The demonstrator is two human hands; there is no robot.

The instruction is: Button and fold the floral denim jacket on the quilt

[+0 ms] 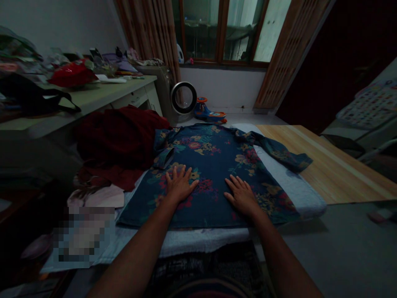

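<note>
A dark blue shirt with a flower print (214, 157) lies spread flat on a pale towel (297, 188) that covers a low surface. Its right sleeve stretches out toward the wooden board, and its left sleeve is folded in over the body. My left hand (179, 184) rests palm down on the lower middle of the shirt, fingers spread. My right hand (242, 195) lies flat on the shirt a little to the right, fingers stretched out. Neither hand holds anything.
A heap of dark red cloth (118, 140) lies left of the shirt, with pinkish cloth (99, 196) below it. A wooden board (328, 165) lies to the right. A cluttered desk (93, 97) stands at the left; a round fan (184, 97) and a toy (209, 112) sit on the floor beyond.
</note>
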